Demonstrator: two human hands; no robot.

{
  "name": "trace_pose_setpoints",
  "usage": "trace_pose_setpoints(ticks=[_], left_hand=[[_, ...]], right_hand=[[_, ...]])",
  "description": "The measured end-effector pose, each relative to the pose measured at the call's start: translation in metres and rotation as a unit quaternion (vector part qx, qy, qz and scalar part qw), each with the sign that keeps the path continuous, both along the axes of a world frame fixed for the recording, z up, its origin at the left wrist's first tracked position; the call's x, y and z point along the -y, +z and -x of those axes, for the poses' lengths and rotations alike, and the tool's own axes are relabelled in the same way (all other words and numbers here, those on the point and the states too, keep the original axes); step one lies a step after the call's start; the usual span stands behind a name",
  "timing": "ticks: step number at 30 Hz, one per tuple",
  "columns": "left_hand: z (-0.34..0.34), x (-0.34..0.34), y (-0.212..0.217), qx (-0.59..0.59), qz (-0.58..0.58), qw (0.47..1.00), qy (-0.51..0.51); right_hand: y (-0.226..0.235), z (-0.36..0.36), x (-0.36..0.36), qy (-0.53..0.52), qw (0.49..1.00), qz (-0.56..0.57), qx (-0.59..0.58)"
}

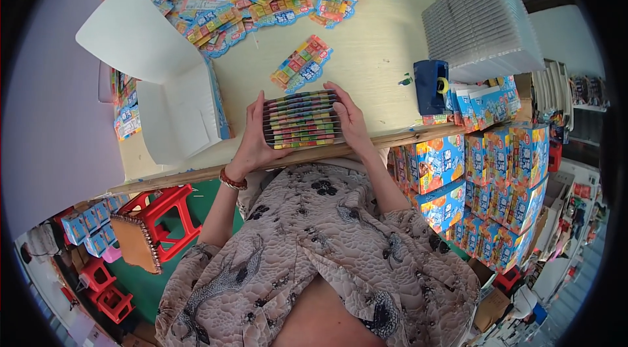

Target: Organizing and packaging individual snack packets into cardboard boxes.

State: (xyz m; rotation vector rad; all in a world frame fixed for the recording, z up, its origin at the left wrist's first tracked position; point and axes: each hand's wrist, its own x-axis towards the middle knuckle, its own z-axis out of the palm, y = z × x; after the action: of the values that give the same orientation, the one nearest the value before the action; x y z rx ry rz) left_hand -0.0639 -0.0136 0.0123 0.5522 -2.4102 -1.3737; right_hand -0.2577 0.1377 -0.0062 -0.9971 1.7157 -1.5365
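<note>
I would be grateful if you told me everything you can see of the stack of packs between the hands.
The stack of packs is a neat block of thin, flat, matching packs, seen edge-on as rows running left to right. The edges look like shiny plastic, mixing blue, green, red, pink and yellow. It is held near the front edge of the table, the left hand gripping one end and the right hand the other. Whether it touches the tabletop is unclear.
</note>
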Motion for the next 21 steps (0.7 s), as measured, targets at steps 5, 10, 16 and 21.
trace_pose_setpoints(ticks=[5, 10, 16, 21], left_hand=[[-0.007, 0.001, -0.005, -0.026, 0.033, 0.999, 0.008], [-0.016, -0.020, 0.007, -0.067, 0.034, 0.997, -0.002], [-0.077, 0.008, 0.097, -0.061, 0.199, 0.978, 0.022], [-0.135, 0.085, 0.151, -0.023, 0.212, 0.965, 0.151]], right_hand=[[0.005, -0.001, -0.005, 0.040, 0.995, -0.024, 0.086], [0.016, -0.028, -0.014, 0.030, 0.993, 0.050, 0.100], [0.071, -0.064, 0.040, 0.061, 0.988, 0.087, 0.108], [0.115, -0.076, 0.122, 0.166, 0.969, 0.165, 0.073]])
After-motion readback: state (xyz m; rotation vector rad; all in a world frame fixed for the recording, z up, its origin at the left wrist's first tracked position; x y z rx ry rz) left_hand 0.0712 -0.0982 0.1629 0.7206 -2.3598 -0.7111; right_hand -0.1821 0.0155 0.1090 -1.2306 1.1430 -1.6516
